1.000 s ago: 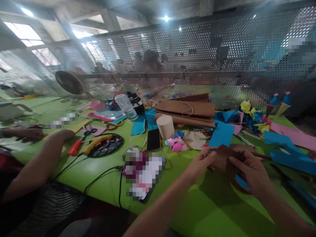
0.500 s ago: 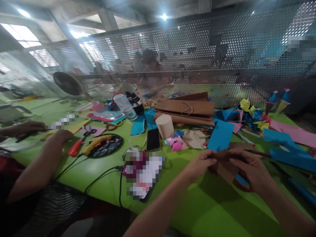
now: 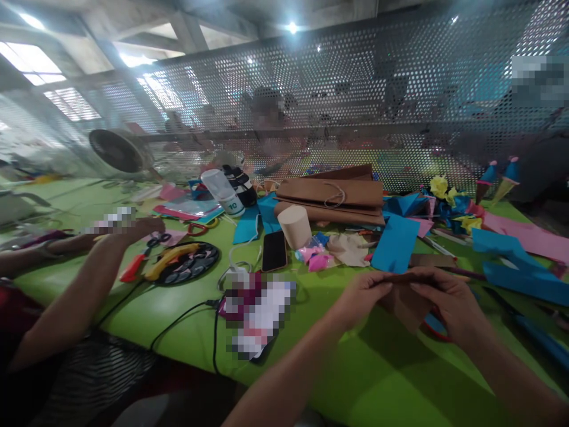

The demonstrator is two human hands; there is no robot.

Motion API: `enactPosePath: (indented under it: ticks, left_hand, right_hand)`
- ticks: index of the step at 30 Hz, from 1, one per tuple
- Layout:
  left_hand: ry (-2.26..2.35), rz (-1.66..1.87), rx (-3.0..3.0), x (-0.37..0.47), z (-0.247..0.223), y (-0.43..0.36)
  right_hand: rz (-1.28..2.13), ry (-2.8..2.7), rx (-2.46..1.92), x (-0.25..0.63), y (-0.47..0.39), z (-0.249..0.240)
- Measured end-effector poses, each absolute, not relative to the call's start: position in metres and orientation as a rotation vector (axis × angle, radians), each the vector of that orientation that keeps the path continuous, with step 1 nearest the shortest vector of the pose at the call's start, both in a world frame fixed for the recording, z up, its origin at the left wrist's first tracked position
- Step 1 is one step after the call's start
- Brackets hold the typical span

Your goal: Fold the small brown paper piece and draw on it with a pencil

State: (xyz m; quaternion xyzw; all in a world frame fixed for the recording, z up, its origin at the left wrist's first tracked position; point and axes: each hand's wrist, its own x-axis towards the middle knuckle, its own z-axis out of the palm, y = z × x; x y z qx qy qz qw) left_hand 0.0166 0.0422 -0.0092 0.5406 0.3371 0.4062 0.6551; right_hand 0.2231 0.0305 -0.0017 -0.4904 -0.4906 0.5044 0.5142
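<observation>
Between both hands is a piece of brown paper (image 3: pixel 406 305), its top edge folded or curled over. My left hand (image 3: pixel 364 293) pinches its left side with thumb and fingers. My right hand (image 3: pixel 448 296) pinches the right side, the thumb lying on the near face. Behind the paper and partly hidden by my right hand are red-handled scissors (image 3: pixel 433 329) on the green table (image 3: pixel 355 379). Just beyond my hands lies a blue paper rectangle (image 3: pixel 395 243), beside crumpled tan paper (image 3: pixel 349 248).
A co-worker's hand (image 3: pixel 144 228) reaches over the table at left, near dark-handled scissors (image 3: pixel 159 238). A cream cylinder (image 3: pixel 294 227), a phone (image 3: pixel 274 251) and folded brown sheets (image 3: pixel 329 198) stand or lie ahead. At right is a blue-handled knife-like tool (image 3: pixel 528 332). A perforated metal screen (image 3: pixel 320 107) runs behind.
The co-worker's near hand has moved right, towards the dark-handled scissors. My hands keep hold of the brown paper, its top edge now flatter and stretched slightly wider. The view has shifted a little.
</observation>
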Motion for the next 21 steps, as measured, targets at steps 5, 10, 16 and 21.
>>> enactPosePath:
  ticks: [5,10,16,21]
  left_hand:
    - [0.727,0.934,1.209,0.018,-0.007,0.040]
    - [0.738,0.938,1.335,0.017,-0.002,0.036]
    - [0.843,0.927,1.461,0.018,-0.004,0.034]
    - [0.804,0.930,1.364,0.018,-0.004,0.037]
  right_hand:
    - [1.241,-1.070,-1.117,0.224,0.028,-0.004]
    - [1.217,-1.144,-1.118,0.222,0.028,-0.001]
    - [1.071,-1.375,-1.210,0.219,0.028,0.009]
    - [1.069,-1.312,-1.176,0.226,0.030,0.002]
